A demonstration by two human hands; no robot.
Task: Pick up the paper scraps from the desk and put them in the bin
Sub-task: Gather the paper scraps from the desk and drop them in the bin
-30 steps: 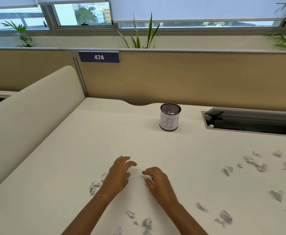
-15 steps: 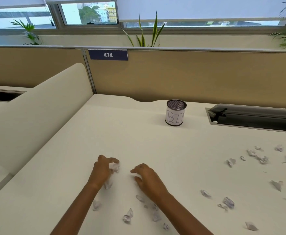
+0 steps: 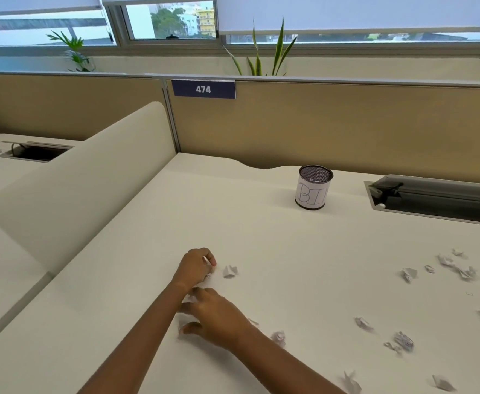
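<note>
Crumpled white paper scraps lie scattered on the cream desk (image 3: pixel 261 237). One scrap (image 3: pixel 229 271) sits just right of my left hand (image 3: pixel 196 267), whose fingers are curled shut with bits of white paper showing under them. My right hand (image 3: pixel 218 314) reaches leftward across my left forearm, fingers spread over a scrap (image 3: pixel 180 331) that it partly hides. Another scrap (image 3: pixel 280 338) lies beside my right wrist. The bin (image 3: pixel 314 191), a small black mesh cup with a paper "BIN" label, stands upright at the back of the desk, far from both hands.
Several more scraps (image 3: pixel 457 268) lie at the right, others (image 3: pixel 403 341) near the front. An open cable tray (image 3: pixel 432 200) is sunk into the desk right of the bin. A curved side divider (image 3: pixel 76 194) bounds the left and a tan partition (image 3: pixel 318 126) the back.
My left hand has closed on paper and stayed put. My right hand has swung left under it, across my left forearm. The view has shifted left.
</note>
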